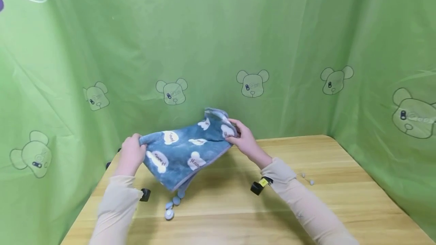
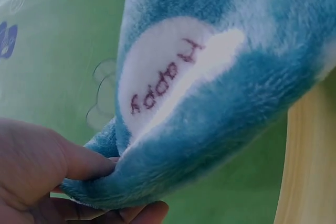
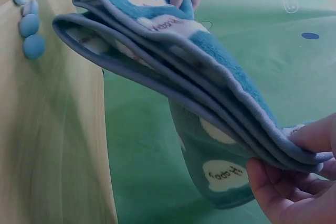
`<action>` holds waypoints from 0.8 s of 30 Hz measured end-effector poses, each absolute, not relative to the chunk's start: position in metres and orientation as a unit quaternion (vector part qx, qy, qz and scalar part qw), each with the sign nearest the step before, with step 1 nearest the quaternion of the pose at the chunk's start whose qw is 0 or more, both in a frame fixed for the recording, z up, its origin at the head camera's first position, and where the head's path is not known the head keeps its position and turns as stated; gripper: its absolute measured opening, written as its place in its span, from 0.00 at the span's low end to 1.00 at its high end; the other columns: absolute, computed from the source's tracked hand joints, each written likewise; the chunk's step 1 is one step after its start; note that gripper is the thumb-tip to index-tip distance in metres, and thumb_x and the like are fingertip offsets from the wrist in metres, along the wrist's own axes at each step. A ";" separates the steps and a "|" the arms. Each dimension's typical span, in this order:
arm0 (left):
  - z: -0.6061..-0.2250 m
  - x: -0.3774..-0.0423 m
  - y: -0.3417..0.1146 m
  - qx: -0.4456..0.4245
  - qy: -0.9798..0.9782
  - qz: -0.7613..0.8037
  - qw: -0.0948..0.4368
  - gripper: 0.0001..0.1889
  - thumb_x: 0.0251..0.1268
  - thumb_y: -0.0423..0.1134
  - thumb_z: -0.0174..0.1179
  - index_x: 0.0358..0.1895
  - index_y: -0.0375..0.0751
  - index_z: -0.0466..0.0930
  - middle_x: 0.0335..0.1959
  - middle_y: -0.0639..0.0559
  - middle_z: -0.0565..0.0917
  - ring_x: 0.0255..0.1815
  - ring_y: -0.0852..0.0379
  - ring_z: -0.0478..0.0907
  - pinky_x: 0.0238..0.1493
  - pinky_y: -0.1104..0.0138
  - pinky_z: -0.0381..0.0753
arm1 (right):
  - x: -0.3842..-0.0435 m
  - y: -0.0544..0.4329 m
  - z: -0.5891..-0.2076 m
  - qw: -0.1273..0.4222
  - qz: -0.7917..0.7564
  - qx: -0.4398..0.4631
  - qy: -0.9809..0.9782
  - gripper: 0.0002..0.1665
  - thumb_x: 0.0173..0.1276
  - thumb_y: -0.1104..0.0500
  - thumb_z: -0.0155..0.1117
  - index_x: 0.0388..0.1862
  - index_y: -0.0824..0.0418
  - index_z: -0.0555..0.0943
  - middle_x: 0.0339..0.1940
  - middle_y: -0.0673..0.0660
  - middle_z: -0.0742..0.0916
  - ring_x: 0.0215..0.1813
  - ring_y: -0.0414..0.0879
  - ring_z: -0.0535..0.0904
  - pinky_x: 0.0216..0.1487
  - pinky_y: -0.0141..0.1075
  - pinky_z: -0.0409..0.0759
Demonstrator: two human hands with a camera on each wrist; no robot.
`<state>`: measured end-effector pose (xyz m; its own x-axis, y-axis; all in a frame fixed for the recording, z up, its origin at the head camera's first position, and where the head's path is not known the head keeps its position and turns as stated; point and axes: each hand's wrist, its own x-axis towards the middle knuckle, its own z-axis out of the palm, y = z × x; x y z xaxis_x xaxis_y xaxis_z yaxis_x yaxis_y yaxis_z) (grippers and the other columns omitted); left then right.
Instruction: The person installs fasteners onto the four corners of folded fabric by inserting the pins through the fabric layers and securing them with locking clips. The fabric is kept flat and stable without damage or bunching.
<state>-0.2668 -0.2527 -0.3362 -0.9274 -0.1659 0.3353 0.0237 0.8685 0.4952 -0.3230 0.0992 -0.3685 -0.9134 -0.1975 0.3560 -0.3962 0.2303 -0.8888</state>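
Observation:
A blue plush towel (image 1: pixel 187 148) with white patches lettered "Happy" hangs above the table, folded into layers. My left hand (image 1: pixel 132 151) pinches its left end; up close in the left wrist view, thumb and fingers (image 2: pixel 79 156) grip a folded corner. At the other end, my right hand (image 1: pixel 246 142) holds the towel's edge. In the right wrist view several grey-bound layers meet between the right thumb and fingers (image 3: pixel 268 187). The towel's lower edge slants down toward the table, and a flap at its far top right curls over.
Several small round blue pieces (image 3: pixel 30 24) form a row on the wooden table (image 1: pixel 218 222), just below the towel. Two tiny bluish beads (image 1: pixel 311 182) lie farther right, near my right sleeve. A green patterned curtain (image 1: pixel 211 48) surrounds the table at the back and sides.

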 end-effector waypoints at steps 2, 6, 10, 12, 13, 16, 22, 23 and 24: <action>-0.339 -0.272 -0.244 0.025 -0.949 -0.252 0.188 0.14 0.66 0.31 0.52 0.50 0.22 0.73 0.46 0.23 0.77 0.50 0.28 0.75 0.53 0.40 0.74 | -0.316 0.110 -0.372 0.086 0.591 0.182 -0.781 0.39 0.60 0.73 0.63 0.71 0.64 0.65 0.56 0.72 0.79 0.56 0.60 0.77 0.53 0.36 0.80; -0.345 -0.280 -0.226 0.008 -0.952 -0.245 0.181 0.14 0.67 0.31 0.53 0.50 0.24 0.73 0.45 0.26 0.77 0.49 0.31 0.76 0.52 0.42 0.76 | -0.303 0.129 -0.380 0.100 0.582 0.173 -0.788 0.39 0.61 0.73 0.62 0.71 0.64 0.63 0.51 0.71 0.79 0.51 0.56 0.78 0.45 0.26 0.79; -0.350 -0.286 -0.213 -0.011 -0.954 -0.253 0.162 0.13 0.66 0.31 0.54 0.50 0.26 0.74 0.45 0.28 0.79 0.49 0.32 0.77 0.52 0.43 0.77 | -0.285 0.146 -0.388 0.108 0.580 0.161 -0.792 0.39 0.61 0.74 0.61 0.71 0.64 0.62 0.50 0.71 0.80 0.48 0.49 0.78 0.44 0.26 0.79; -0.352 -0.288 -0.207 -0.022 -0.952 -0.267 0.149 0.12 0.65 0.31 0.55 0.49 0.27 0.74 0.46 0.28 0.80 0.50 0.32 0.78 0.53 0.44 0.77 | -0.272 0.154 -0.392 0.108 0.584 0.155 -0.789 0.40 0.61 0.75 0.61 0.71 0.63 0.61 0.51 0.71 0.79 0.47 0.45 0.78 0.44 0.27 0.80; -0.353 -0.289 -0.205 -0.027 -0.951 -0.275 0.140 0.13 0.65 0.31 0.56 0.49 0.27 0.74 0.47 0.28 0.81 0.51 0.33 0.78 0.54 0.44 0.77 | -0.265 0.157 -0.395 0.109 0.588 0.151 -0.787 0.40 0.61 0.75 0.60 0.71 0.63 0.61 0.51 0.72 0.79 0.46 0.43 0.78 0.44 0.27 0.80; -0.356 -0.295 -0.201 -0.036 -0.948 -0.297 0.112 0.13 0.63 0.32 0.59 0.48 0.29 0.76 0.49 0.31 0.82 0.53 0.34 0.78 0.55 0.46 0.77 | -0.243 0.162 -0.407 0.111 0.603 0.143 -0.777 0.41 0.60 0.76 0.60 0.72 0.64 0.59 0.52 0.73 0.79 0.45 0.37 0.78 0.45 0.27 0.81; -0.375 -0.313 -0.191 -0.044 -0.942 -0.327 0.057 0.14 0.61 0.32 0.62 0.48 0.29 0.77 0.50 0.32 0.82 0.54 0.36 0.78 0.56 0.48 0.78 | -0.207 0.166 -0.443 0.108 0.615 0.099 -0.775 0.46 0.59 0.77 0.61 0.74 0.63 0.54 0.54 0.73 0.79 0.48 0.38 0.80 0.48 0.26 0.81; -0.380 -0.316 -0.188 -0.045 -0.941 -0.331 0.051 0.14 0.60 0.32 0.62 0.48 0.29 0.77 0.50 0.32 0.82 0.53 0.36 0.78 0.55 0.49 0.79 | -0.203 0.167 -0.448 0.107 0.612 0.091 -0.778 0.47 0.58 0.76 0.62 0.75 0.62 0.53 0.54 0.73 0.79 0.49 0.41 0.81 0.48 0.26 0.80; -0.386 -0.319 -0.185 -0.048 -0.941 -0.333 0.046 0.14 0.60 0.31 0.63 0.47 0.28 0.77 0.49 0.32 0.82 0.52 0.36 0.78 0.54 0.49 0.79 | -0.199 0.168 -0.453 0.105 0.609 0.084 -0.782 0.49 0.58 0.76 0.63 0.75 0.62 0.52 0.54 0.72 0.80 0.50 0.45 0.81 0.48 0.25 0.80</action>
<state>-0.3189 -0.1850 -0.3860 -0.9912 0.0597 0.1185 0.1210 0.7739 0.6216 -0.1986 0.1679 -0.4527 -0.9638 -0.0023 0.2667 -0.2591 0.2446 -0.9344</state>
